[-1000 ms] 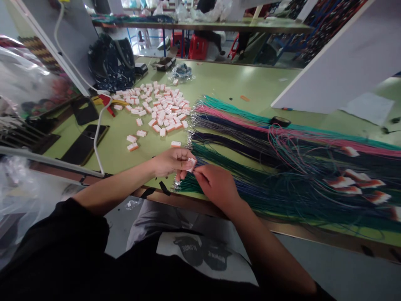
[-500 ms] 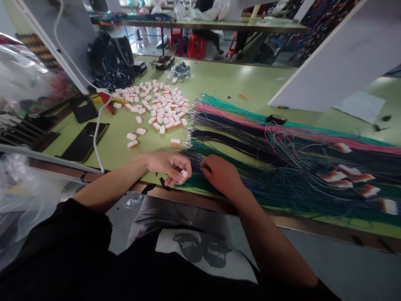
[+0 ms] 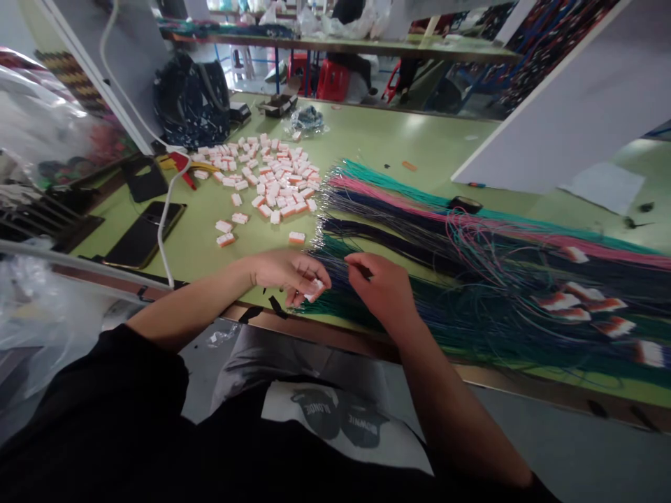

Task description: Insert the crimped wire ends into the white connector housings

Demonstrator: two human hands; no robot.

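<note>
My left hand (image 3: 293,274) is closed round a small white and orange connector housing (image 3: 314,290), pinched between thumb and fingers near the table's front edge. Just to its right, my right hand (image 3: 381,285) hovers over the dark green and blue wires (image 3: 335,305), fingers curled together; anything between its fingertips is too small to make out. A pile of similar connector housings (image 3: 283,178) lies behind my left hand. Bundles of teal wires (image 3: 367,175), pink wires (image 3: 377,197) and black wires (image 3: 388,237) stretch rightward, their metal-tipped ends lined up beside the pile.
At the left lie a phone (image 3: 145,234), a red and yellow tool (image 3: 183,168) and a white cable (image 3: 163,230). Several connectors with wires attached (image 3: 563,302) rest on the bundles at right. A tape roll (image 3: 465,204) sits on the wires. A white panel (image 3: 556,105) slants at right.
My right hand has moved slightly right, away from my left hand. My left hand still holds the connector housing, now turned a little. The whole view has shifted slightly.
</note>
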